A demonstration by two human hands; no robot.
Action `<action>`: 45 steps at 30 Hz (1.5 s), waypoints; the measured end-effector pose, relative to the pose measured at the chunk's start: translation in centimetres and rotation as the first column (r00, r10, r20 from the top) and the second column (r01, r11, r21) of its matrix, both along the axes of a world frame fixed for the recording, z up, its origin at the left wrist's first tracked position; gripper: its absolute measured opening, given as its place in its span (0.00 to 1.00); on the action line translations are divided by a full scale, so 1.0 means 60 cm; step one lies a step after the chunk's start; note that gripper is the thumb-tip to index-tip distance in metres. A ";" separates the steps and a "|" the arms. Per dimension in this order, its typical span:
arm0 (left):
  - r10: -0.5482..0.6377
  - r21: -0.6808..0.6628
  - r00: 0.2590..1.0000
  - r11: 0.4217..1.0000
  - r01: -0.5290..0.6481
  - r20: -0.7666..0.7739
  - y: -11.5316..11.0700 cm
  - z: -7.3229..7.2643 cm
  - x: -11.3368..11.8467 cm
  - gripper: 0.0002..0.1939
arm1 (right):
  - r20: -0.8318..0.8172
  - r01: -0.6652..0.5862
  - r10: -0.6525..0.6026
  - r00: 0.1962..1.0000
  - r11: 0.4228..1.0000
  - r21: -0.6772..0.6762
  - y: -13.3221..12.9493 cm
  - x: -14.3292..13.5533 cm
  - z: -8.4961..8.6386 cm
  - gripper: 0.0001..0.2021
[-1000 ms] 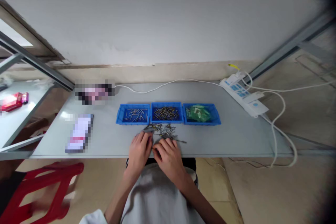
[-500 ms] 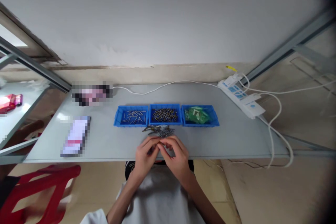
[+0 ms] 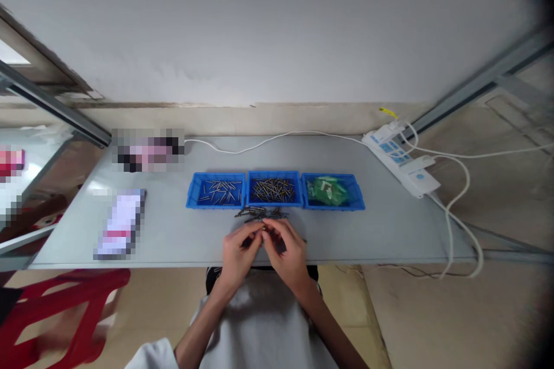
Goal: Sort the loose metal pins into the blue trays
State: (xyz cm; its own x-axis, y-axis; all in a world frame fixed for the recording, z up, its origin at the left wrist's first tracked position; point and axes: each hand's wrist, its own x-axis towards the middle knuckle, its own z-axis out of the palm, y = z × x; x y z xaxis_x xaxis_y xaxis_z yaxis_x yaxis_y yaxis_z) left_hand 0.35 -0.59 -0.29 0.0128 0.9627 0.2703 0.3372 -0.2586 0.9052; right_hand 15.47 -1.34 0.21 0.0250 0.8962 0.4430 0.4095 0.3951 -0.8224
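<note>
Close to the table's front edge, my left hand (image 3: 237, 251) and my right hand (image 3: 289, 253) meet with their fingertips pinched together. A small brass-coloured metal piece (image 3: 264, 229) shows between them, too small to name. Just beyond the fingers lies a loose pile of slim metal pins (image 3: 255, 211), partly hidden by my hands. Behind the pile, three blue trays stand side by side. Thin silver pins lie scattered in the left tray (image 3: 193, 191). Many darker metal pins fill the middle tray (image 3: 273, 204), and the right tray (image 3: 357, 191) contains a green plastic bag (image 3: 331, 191).
A white power strip (image 3: 400, 161) with plugs and cables lies at the table's right. One white cable (image 3: 246, 149) runs along the back to a blurred pinkish object (image 3: 151, 153). A blurred phone-like object (image 3: 120, 223) lies at left. Below stands a red stool (image 3: 82, 300).
My view has shifted slightly. My right fingers have closed in a little and cover more of the pin pile. Both hands stay together at the same small piece.
</note>
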 end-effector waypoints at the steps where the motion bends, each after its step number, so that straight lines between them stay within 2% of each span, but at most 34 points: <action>1: 0.001 -0.008 1.000 1.000 -0.001 0.002 0.001 0.000 0.000 0.09 | 0.001 0.005 -0.005 1.000 1.000 -0.002 0.000 0.000 -0.001 0.13; 16: -0.007 -0.028 1.000 1.000 0.007 0.028 0.003 -0.002 0.000 0.08 | 0.007 0.033 -0.033 0.999 0.999 0.020 -0.002 -0.002 -0.006 0.14; 20: -0.027 -0.002 0.999 1.000 0.027 0.046 0.003 0.000 0.001 0.07 | -0.033 0.046 -0.045 0.998 0.998 0.050 -0.007 0.000 0.000 0.11; 23: -0.040 0.019 0.998 0.999 0.039 0.055 0.002 0.004 0.003 0.07 | -0.052 0.058 -0.055 0.997 0.997 0.052 -0.009 0.002 0.013 0.07; 26: 0.013 0.017 0.998 1.000 -0.014 0.053 0.000 0.009 0.006 0.09 | -0.040 0.107 -0.103 0.994 0.990 0.096 0.008 0.008 0.038 0.06; 30: 0.129 -0.065 0.991 0.990 -0.126 0.044 -0.002 0.012 0.008 0.12 | 0.003 0.227 -0.231 0.973 0.960 0.161 0.050 0.031 0.080 0.10; 32: 0.144 -0.093 0.989 0.986 -0.140 0.039 -0.002 0.011 0.008 0.13 | 0.047 0.291 -0.301 0.952 0.945 0.151 0.059 0.049 0.090 0.12; 35: 0.152 -0.112 0.988 0.983 -0.148 0.033 -0.003 0.008 0.009 0.15 | 0.157 0.332 -0.354 0.922 0.932 0.147 0.043 0.079 0.076 0.12; 41: 0.131 -0.122 0.991 0.984 -0.129 0.010 -0.002 0.009 0.013 0.15 | 0.354 0.246 -0.259 0.899 0.966 0.081 -0.029 0.122 0.005 0.07; 45: 0.103 -0.108 0.995 0.989 -0.104 -0.016 0.000 0.012 0.012 0.14 | 0.483 0.220 -0.195 0.854 0.975 0.005 -0.042 0.136 -0.016 0.05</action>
State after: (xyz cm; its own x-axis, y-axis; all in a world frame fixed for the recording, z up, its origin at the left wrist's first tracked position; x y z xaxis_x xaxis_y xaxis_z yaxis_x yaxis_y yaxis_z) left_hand 1.08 -0.61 0.43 -0.0864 0.9826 0.1644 0.3670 -0.1221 0.9222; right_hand 23.61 -3.85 -0.72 0.0096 0.9144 0.4047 0.8247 0.2217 -0.5203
